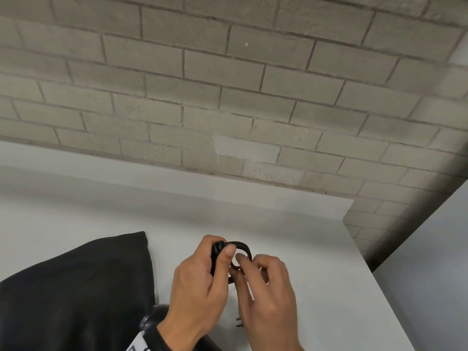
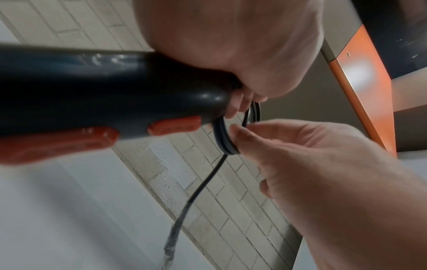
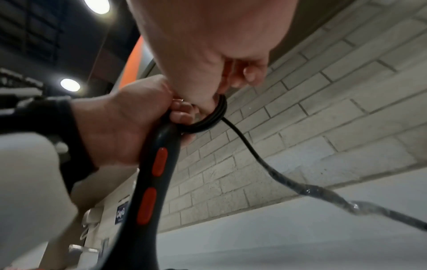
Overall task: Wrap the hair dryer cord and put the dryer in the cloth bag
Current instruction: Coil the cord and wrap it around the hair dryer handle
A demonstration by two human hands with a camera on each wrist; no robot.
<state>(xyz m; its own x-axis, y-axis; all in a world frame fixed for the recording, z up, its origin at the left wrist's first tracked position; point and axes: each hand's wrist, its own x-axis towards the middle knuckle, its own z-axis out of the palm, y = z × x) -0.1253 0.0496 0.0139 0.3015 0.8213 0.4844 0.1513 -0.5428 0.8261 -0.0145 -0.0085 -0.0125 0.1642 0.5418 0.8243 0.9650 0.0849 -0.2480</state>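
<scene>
The step in hand is the cord wrap, and it looks nearly done. The left hand [image 1: 200, 282] has its grip closed round the end of the dryer [image 3: 148, 191] handle, with the thumb clamping a small coil of cord [image 1: 238, 252] against it. In the left wrist view several turns lie stacked at the handle's end, just beyond the red buttons. The right hand [image 1: 268, 290] pinches the coil at its 4 o'clock side, thumb and forefinger on the loop, the other fingers loosely curled. A free tail of cord [image 3: 265, 164] runs off toward 4 o'clock in the right wrist view, and the plug [image 1: 238, 323] shows under the right hand in the head view.

The bag [image 1: 76, 287] lies flat on the table [image 1: 316, 249] at 9 o'clock of the hands, apart from them; its mouth cannot be seen.

The next move probably calls for feeding the short tail round or through the coil while the left thumb keeps pressure, or the turns may spring loose. Then one hand must free itself to open the bag.
</scene>
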